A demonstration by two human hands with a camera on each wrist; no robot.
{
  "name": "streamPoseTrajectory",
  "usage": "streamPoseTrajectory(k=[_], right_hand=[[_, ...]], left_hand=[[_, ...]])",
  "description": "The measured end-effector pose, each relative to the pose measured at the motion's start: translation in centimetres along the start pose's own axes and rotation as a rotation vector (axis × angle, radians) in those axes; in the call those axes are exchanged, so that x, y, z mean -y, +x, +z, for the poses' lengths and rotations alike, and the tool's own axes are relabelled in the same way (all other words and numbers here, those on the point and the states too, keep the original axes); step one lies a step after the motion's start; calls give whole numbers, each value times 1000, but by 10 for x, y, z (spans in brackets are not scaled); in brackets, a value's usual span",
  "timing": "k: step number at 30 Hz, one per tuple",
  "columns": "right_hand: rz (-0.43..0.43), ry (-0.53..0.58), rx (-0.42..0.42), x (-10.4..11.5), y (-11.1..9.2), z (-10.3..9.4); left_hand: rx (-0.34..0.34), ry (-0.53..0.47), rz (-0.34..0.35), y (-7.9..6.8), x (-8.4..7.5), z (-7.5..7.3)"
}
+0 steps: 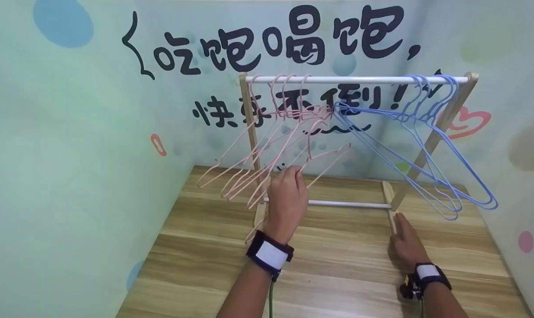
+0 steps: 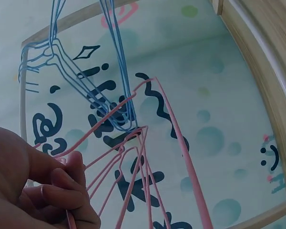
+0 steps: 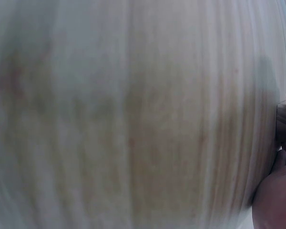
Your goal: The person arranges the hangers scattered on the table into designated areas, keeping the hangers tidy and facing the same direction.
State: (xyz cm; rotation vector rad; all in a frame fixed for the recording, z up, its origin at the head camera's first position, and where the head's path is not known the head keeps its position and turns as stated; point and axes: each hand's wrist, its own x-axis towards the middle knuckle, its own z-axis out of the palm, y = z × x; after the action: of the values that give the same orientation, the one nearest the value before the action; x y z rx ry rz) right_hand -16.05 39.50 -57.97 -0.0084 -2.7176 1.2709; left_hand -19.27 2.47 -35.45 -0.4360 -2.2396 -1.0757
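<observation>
My left hand [image 1: 288, 196] grips a pink clothes hanger [image 2: 182, 145] by one of its arms. That hanger's hook stands below the white rail [image 1: 360, 80] and apart from it. To the left, several pink hangers [image 1: 304, 114] hang from the rail of a small wooden rack [image 1: 251, 128]. Several blue hangers [image 1: 410, 117] hang at its right end. Low on the right, my right hand [image 1: 408, 240] holds the rack's right foot [image 1: 387, 192], thumb on one side and fingers on the other. The right wrist view shows just part of that hand, at its edge.
The rack stands on a wood-grain tabletop [image 1: 329, 265]. A lower white bar [image 1: 346, 204] joins its two sides. Behind and beside it rises a pale green wall [image 1: 94, 132] with dark lettering and coloured spots. Blue hanger ends stick out past the right post.
</observation>
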Motion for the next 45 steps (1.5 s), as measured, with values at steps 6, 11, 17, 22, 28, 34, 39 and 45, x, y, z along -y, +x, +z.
streamPoseTrajectory(k=[6, 11, 17, 22, 28, 34, 39, 45], right_hand=[[25, -7, 10, 3, 0, -1], [32, 7, 11, 3, -1, -1], [-7, 14, -19, 4, -1, -1], [9, 8, -4, 4, -1, -1], [11, 8, -2, 3, 0, -1], [12, 12, -6, 5, -2, -1], [18, 10, -4, 8, -3, -2], [9, 17, -9, 8, -3, 0]], left_hand=[[10, -5, -25, 13, -8, -6], [-2, -7, -28, 24, -15, -11], [-21, 17, -11, 36, -24, -14], [20, 3, -61, 43, -29, -18], [3, 32, -72, 51, -32, -23], [-7, 49, -76, 61, -35, -28], [-17, 86, -71, 70, -36, -27], [-17, 154, -51, 77, -35, -22]])
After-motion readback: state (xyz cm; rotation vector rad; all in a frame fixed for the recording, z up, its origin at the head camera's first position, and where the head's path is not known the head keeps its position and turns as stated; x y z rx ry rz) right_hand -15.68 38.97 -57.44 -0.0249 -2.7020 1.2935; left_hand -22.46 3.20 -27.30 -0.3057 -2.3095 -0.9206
